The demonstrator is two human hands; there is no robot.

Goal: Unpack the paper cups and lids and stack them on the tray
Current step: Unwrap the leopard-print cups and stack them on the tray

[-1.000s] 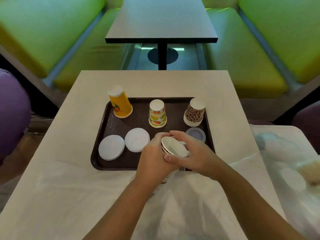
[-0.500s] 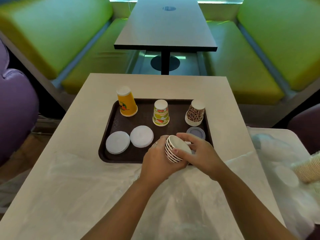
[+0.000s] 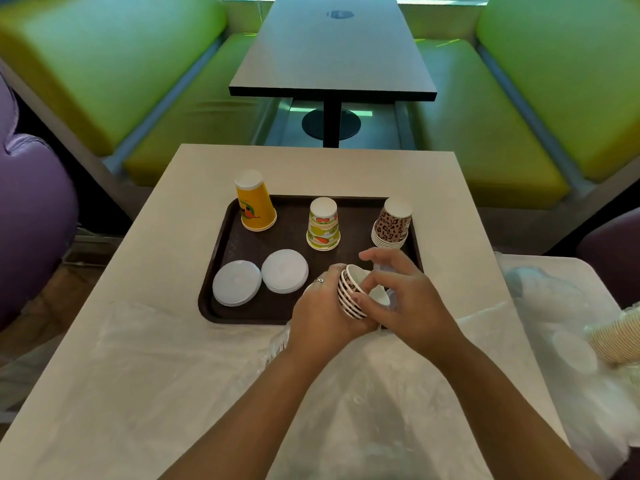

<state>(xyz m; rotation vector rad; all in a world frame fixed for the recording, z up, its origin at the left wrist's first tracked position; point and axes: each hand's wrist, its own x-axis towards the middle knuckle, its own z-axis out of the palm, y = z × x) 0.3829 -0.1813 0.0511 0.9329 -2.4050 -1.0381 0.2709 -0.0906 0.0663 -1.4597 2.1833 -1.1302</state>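
Striped cups (image 3: 349, 296), nested on their side, sit over the brown tray's (image 3: 221, 237) near edge; my left hand (image 3: 322, 313) grips them, my right hand (image 3: 401, 292) pinches the topmost cup's base.

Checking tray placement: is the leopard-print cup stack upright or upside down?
Upside down. The leopard-print cup stack shows a closed white base on top, with the nested rims down on the tray.

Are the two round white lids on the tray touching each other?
Touching. In the head view the left round white plastic lid and the right round white plastic lid meet edge to edge on the brown tray.
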